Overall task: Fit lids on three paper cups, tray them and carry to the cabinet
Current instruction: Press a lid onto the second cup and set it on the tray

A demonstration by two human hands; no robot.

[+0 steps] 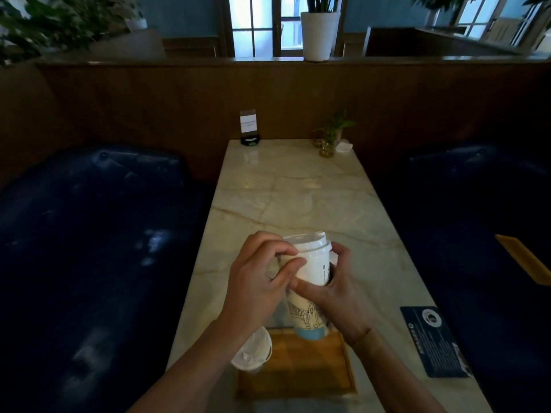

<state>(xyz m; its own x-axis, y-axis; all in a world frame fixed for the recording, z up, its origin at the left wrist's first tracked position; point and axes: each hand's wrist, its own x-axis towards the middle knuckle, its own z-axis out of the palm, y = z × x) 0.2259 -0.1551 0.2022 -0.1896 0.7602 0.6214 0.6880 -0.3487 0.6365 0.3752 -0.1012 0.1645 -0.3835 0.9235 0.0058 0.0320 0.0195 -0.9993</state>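
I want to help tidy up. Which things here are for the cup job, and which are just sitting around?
For the job:
tall white paper cup with lid
second lidded white cup
square wooden tray

Just lying about:
dark blue card
small plant in glass
little sign stand

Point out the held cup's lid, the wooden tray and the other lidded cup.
held cup's lid (310, 241), head view, on its white side wall.
wooden tray (310, 368), head view, on its bare floor.
other lidded cup (253, 351), head view, on its lid top.
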